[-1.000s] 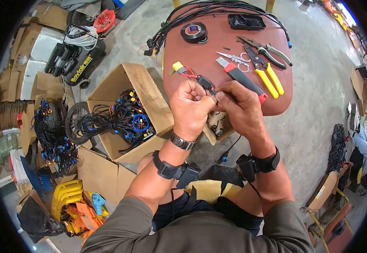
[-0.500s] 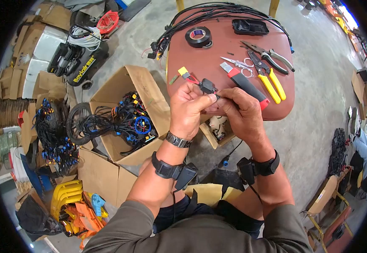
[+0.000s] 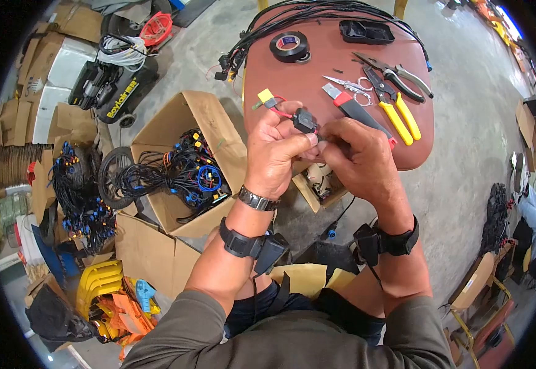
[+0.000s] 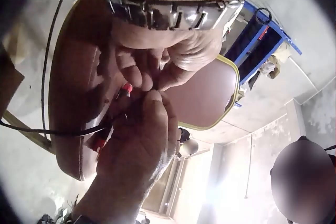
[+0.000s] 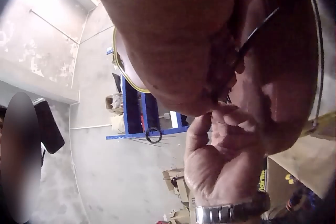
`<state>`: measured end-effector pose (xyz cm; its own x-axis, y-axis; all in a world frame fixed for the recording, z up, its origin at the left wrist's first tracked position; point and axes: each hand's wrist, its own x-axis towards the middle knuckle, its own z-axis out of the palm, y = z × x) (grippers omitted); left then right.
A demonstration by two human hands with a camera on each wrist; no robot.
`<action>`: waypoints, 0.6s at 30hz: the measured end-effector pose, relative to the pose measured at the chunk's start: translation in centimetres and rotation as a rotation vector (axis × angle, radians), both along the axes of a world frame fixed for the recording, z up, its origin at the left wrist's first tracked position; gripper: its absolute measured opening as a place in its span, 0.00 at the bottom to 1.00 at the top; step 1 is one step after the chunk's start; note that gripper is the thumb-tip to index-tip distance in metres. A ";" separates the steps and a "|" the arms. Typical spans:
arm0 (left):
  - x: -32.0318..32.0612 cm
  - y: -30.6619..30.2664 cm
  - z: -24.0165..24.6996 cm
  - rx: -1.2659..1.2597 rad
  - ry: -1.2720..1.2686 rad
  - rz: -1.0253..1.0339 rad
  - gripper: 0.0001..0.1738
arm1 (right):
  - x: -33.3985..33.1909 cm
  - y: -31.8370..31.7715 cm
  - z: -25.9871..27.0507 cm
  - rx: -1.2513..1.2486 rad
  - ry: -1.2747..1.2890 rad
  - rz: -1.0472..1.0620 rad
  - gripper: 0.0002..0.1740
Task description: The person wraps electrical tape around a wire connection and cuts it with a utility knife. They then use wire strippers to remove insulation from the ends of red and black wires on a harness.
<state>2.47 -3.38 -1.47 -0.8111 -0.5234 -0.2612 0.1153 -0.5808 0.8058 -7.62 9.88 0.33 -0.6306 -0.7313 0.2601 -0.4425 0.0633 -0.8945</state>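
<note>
Between the hands, over the near edge of the red-brown padded seat (image 3: 336,80), is a wire lead with a small black box (image 3: 305,120) on it. Red wire runs from the box to a yellow plug (image 3: 265,96), which sticks out beyond the left fingers. My left hand (image 3: 275,150) holds the lead just below the box, thumb on top. Close against it, my right hand (image 3: 361,157) pinches the lower end with curled thumb and forefinger; the fingers hide the pinched spot. In the right wrist view, a thin black cable (image 5: 257,34) runs past the right hand.
On the seat lie yellow-handled wire strippers (image 3: 398,118), pliers (image 3: 397,77), folding scissors (image 3: 348,86), a red-and-black cutter (image 3: 357,114), black tape (image 3: 289,46) and a black tray (image 3: 366,32). Black cables (image 3: 336,7) line its far edge. A cardboard box (image 3: 219,132) of wiring stands left.
The black box has come further into view above the left thumb. My right hand has shifted slightly to the right, its fingers more curled; both hands stay close together.
</note>
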 end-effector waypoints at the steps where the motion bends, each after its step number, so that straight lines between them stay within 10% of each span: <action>1: 0.0 -0.1 0.0 -0.014 -0.012 -0.013 0.24 | 0.0 0.0 -0.1 0.001 -0.007 0.005 0.05; 18: -0.3 0.5 -0.3 -0.040 0.004 0.076 0.22 | 1.0 -0.8 -2.0 0.159 0.429 -0.069 0.03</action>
<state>2.19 -2.85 -1.77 -0.7696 -0.5936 -0.2355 0.1610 -0.5373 0.8279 -6.58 9.13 -1.71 -0.5390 -0.7430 0.3967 -0.7607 0.2272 -0.6081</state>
